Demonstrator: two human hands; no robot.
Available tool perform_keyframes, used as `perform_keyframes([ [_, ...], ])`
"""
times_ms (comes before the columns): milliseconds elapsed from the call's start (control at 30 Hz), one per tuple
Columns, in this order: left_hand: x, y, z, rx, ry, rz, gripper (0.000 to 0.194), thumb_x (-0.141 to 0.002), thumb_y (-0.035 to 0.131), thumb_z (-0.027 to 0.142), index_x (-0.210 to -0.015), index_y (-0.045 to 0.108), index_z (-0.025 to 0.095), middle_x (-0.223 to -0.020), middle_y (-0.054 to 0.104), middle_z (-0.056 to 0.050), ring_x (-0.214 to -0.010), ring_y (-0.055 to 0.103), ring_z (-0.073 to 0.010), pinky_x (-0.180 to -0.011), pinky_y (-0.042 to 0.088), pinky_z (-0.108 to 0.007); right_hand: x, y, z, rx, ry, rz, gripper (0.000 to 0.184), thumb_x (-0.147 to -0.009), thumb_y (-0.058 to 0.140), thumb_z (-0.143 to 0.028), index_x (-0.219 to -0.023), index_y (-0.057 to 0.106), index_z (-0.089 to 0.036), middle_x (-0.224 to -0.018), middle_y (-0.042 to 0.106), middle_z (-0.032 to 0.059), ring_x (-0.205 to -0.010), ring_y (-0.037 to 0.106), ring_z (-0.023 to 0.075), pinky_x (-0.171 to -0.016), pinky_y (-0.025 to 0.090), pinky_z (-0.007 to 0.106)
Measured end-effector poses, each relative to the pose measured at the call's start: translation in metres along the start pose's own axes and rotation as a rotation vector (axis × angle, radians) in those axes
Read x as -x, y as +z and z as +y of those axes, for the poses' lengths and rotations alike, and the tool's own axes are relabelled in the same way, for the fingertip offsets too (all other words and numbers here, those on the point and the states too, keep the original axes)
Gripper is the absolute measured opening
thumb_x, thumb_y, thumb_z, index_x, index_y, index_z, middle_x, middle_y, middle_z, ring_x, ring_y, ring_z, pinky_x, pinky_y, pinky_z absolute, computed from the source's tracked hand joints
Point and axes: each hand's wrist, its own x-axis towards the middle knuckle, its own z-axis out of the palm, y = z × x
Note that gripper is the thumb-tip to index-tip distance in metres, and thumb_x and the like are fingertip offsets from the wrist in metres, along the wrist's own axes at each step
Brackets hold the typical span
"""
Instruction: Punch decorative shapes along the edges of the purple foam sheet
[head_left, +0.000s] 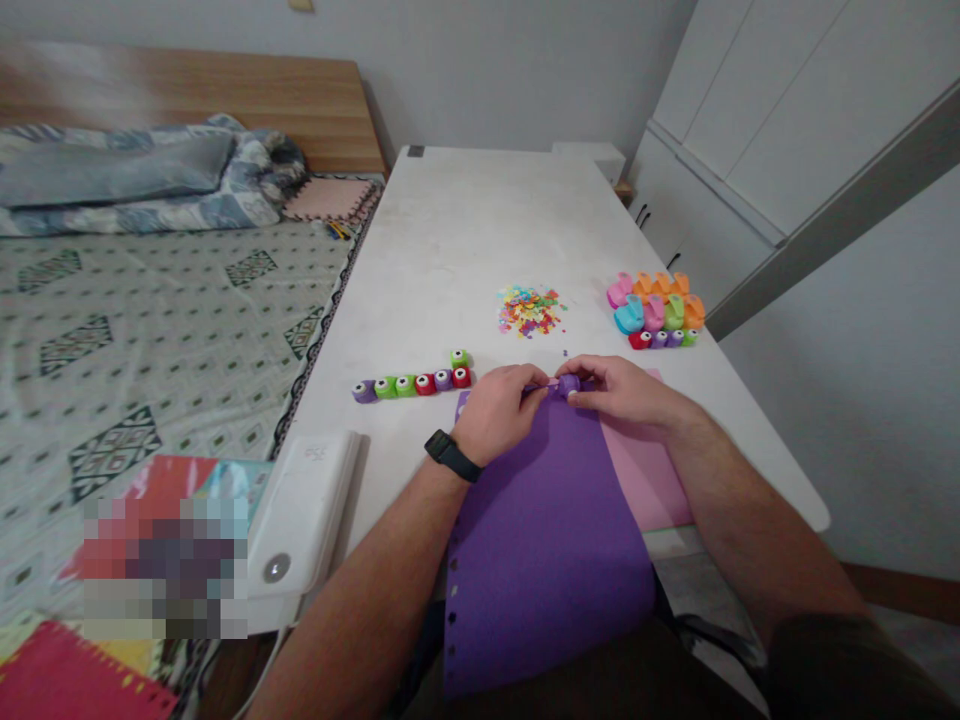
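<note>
A sheet of purple paper hangs over the table's near edge, with small shapes punched along its left side. My left hand, with a dark band on the wrist, pinches the sheet's far edge. My right hand has its fingers closed around a small purple craft punch, which sits at that same edge. The fingers partly cover the punch. Beneath the sheet, on the right, lies pink paper. Past my hands is a pile of colourful paper cutouts.
A row of small punches stands left of my hands on the white table. Larger colourful punches cluster at the right edge. A white device with a cable sits at the left edge, beside a bed.
</note>
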Motion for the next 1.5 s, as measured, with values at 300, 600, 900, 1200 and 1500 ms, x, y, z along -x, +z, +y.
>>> perform_keyframes([
  [300,0.000,-0.001,0.001,-0.003,-0.003,-0.008,0.014,-0.096,0.058,0.022,-0.103,0.070,0.020,-0.101,0.077,-0.005,-0.096,0.070,-0.0216,-0.087,0.053,-0.035,0.000,0.000,-0.001,0.021,0.017,0.005,0.033,-0.081,0.072,-0.025,-0.113,0.071,-0.019,-0.098,0.074,0.0053,-0.086,0.065,0.0195,-0.080,0.052,0.033],
  [600,0.000,-0.001,0.001,-0.005,0.000,-0.006,0.015,-0.096,0.058,0.022,-0.103,0.071,0.020,-0.101,0.077,-0.004,-0.096,0.070,-0.0218,-0.087,0.052,-0.035,-0.002,0.004,0.001,0.063,0.027,0.039,0.028,-0.080,0.071,-0.024,-0.107,0.071,-0.019,-0.093,0.073,0.0041,-0.082,0.064,0.0185,-0.077,0.050,0.032],
  [900,0.000,0.000,0.002,0.004,-0.006,-0.021,0.015,-0.097,0.057,0.023,-0.103,0.070,0.021,-0.104,0.077,-0.004,-0.097,0.070,-0.0212,-0.088,0.053,-0.034,-0.002,0.007,0.003,0.097,0.042,0.055,0.027,-0.080,0.071,-0.024,-0.107,0.071,-0.020,-0.092,0.072,0.0027,-0.081,0.062,0.0182,-0.075,0.047,0.031],
  [1200,-0.003,-0.005,0.006,-0.105,0.014,-0.037,0.052,-0.088,0.068,0.058,-0.122,0.067,0.018,-0.115,0.075,-0.010,-0.107,0.068,-0.0282,-0.095,0.051,-0.040,-0.003,0.009,0.000,0.152,0.017,0.071,0.026,-0.080,0.069,-0.020,-0.106,0.071,-0.021,-0.094,0.073,0.0030,-0.084,0.063,0.0192,-0.079,0.047,0.032],
  [1500,-0.014,0.003,0.011,-0.110,0.013,-0.138,0.043,-0.089,0.067,0.058,-0.112,0.068,0.022,-0.099,0.076,-0.008,-0.092,0.071,-0.0252,-0.080,0.052,-0.034,0.001,0.014,-0.012,0.229,-0.028,0.079,0.026,-0.078,0.066,-0.017,-0.104,0.071,-0.020,-0.097,0.074,0.0027,-0.087,0.063,0.0198,-0.078,0.046,0.031],
])
